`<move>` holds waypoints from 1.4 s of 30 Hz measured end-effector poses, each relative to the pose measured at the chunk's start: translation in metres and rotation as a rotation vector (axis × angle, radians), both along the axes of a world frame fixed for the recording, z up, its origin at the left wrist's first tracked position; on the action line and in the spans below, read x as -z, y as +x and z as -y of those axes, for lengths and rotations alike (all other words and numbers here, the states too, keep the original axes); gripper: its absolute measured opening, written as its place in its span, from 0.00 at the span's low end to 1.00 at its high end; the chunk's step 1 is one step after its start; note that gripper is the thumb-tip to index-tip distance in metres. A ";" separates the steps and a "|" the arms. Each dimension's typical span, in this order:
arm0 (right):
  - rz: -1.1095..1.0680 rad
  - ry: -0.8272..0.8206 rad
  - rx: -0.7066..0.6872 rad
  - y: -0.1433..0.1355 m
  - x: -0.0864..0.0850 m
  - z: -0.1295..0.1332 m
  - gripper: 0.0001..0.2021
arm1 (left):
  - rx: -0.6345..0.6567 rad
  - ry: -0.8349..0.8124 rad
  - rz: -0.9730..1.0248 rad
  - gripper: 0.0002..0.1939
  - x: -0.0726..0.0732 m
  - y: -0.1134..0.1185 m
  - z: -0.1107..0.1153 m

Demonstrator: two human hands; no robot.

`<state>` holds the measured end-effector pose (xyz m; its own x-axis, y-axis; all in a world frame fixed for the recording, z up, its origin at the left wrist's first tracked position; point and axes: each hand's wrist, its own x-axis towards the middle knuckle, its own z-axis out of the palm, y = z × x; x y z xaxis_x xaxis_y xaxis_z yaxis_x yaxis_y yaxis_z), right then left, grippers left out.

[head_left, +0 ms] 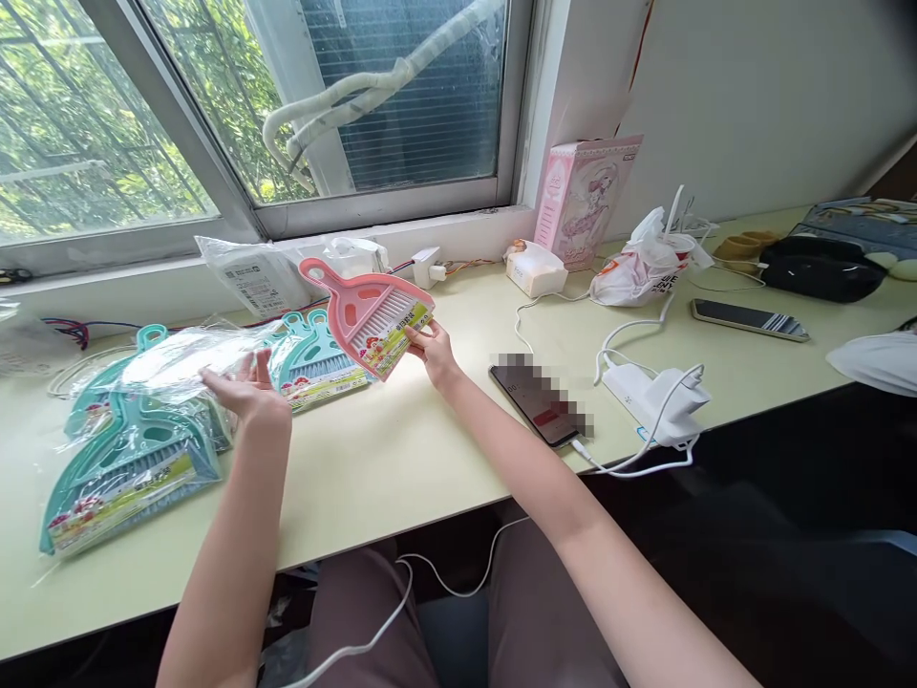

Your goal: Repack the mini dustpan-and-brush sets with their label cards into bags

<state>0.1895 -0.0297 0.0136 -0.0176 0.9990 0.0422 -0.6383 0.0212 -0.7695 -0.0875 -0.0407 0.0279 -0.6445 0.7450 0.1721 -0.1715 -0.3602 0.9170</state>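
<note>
Pink dustpan (363,304), seemingly unbagged, is pinched by right hand (436,355) at centre; left hand (252,394) is held fingers-wide; teal dustpans (154,413), some bagged, are laid at frame left.

Open table in the middle, packs on the left, electronics on the right.
A bare stretch of table (379,473) is running between the wrapped teal dustpans (136,468) and the phone (541,401), while the left forearm (250,506) and right forearm (512,440) are crossing its front edge. The teal dustpans are blocking much of the left side. To the right, a white cable (630,470) is looping from the phone to the power strip (655,406), narrowing passage there. Farther back, a pink box (584,205) and plastic bag (641,263) are obstructing the corner.
</note>
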 end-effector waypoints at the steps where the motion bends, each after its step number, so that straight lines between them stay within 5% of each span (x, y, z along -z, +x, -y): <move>1: -0.001 0.001 0.002 0.000 0.000 0.000 0.20 | -0.033 -0.002 0.091 0.33 -0.002 0.010 0.001; 8: 0.007 0.023 -0.051 -0.002 0.002 -0.003 0.20 | 0.514 -0.151 -0.020 0.37 -0.003 0.078 0.008; 12: 0.069 0.018 -0.118 -0.002 0.004 -0.004 0.20 | 0.622 -0.037 -0.091 0.32 -0.005 0.099 0.021; 18: 0.183 0.041 -0.123 -0.001 0.008 -0.011 0.18 | 0.514 -0.037 -0.068 0.21 0.004 0.095 0.020; 22: 0.345 -0.073 0.063 0.005 0.011 -0.020 0.11 | 0.425 -0.013 -0.053 0.15 0.010 0.089 0.014; 28: 1.075 -0.172 0.402 0.034 0.013 -0.024 0.27 | 0.287 0.057 -0.087 0.16 0.014 0.082 0.008; 32: 1.446 -0.047 0.563 0.041 0.016 -0.019 0.35 | 0.178 0.105 -0.245 0.18 0.016 0.082 0.007; 36: 1.474 0.233 0.760 0.032 0.009 -0.010 0.30 | 0.011 0.159 -0.502 0.20 0.015 0.093 0.017; 39: 1.329 0.578 0.598 0.014 -0.002 0.002 0.21 | -0.086 0.108 -0.604 0.23 0.017 0.106 0.029; 42: 1.211 0.764 0.424 -0.011 -0.008 0.015 0.23 | -0.075 0.057 -0.714 0.28 0.020 0.120 0.041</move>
<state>0.1785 -0.0450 0.0211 -0.1446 0.6826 0.7164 0.5194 0.6686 -0.5322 0.0324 -0.0816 0.0075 -0.4090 0.6803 0.6082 0.4899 -0.3986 0.7753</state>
